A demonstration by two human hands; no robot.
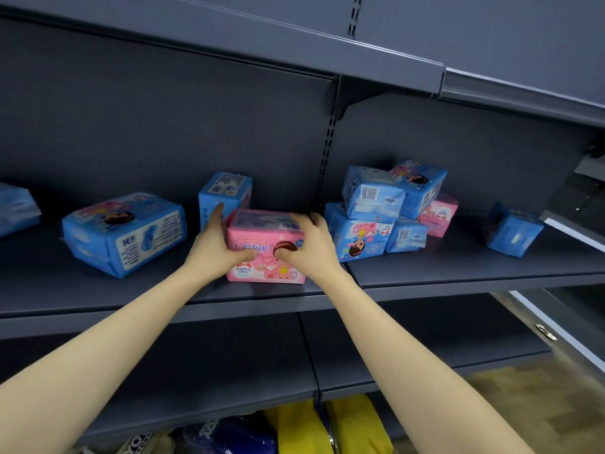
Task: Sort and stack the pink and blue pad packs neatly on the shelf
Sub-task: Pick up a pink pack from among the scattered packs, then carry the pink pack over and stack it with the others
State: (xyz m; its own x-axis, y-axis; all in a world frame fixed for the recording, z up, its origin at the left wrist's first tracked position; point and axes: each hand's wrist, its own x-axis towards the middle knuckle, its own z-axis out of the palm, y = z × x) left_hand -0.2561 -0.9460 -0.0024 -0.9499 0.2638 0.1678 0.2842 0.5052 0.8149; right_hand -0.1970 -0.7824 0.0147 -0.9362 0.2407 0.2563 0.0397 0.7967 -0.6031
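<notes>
Plainly, both hands are on one pink pack (265,247), which stands near the front edge of the shelf (458,270), about midway along it. The left hand (217,247) clasps its left end with the thumb pressed to the printed front. The right hand (307,247) curls its fingers over the top right corner, thumb also on the front. Just behind it, toward the shelf's back panel, stands an upright blue pack (224,191). A large blue pack (124,234) lies askew toward the left end. To the right is a loose heap of blue packs (370,198) with a second pink pack (438,214) wedged at its far side, and a lone blue pack (510,229) lies nearer the right end. The pack looks light and soft, a cushion of pads in glossy film, so it should squash under a hard squeeze and slide through a slack one. Holding the two short ends between flat palms, as now, seems the surest grip. Pinching the film alone would likely let it slip or crumple.
</notes>
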